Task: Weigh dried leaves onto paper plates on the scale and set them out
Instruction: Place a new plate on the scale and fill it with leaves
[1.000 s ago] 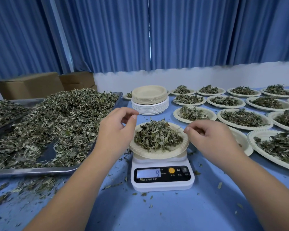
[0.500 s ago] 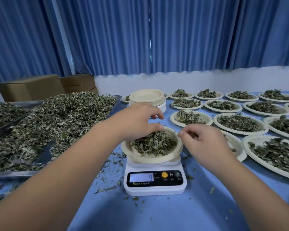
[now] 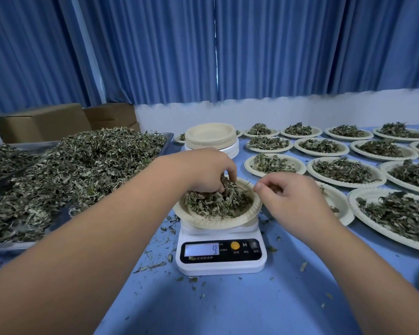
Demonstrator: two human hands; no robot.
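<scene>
Plate [image 3: 215,222] atop scale [image 3: 220,267], display toward person; left hand [image 3: 203,170] gripping leaves [image 3: 218,201]; right hand [image 3: 293,197] curled, grip indeterminate.

My scale [image 3: 221,249] is smooth white plastic with a glossy black panel. The paper plate [image 3: 213,222] is matt, crimped at the rim; the dried leaves [image 3: 218,203] look crinkled and dull.

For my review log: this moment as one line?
left hand grips leaves in plate | right hand near rim | scale reads 9
</scene>
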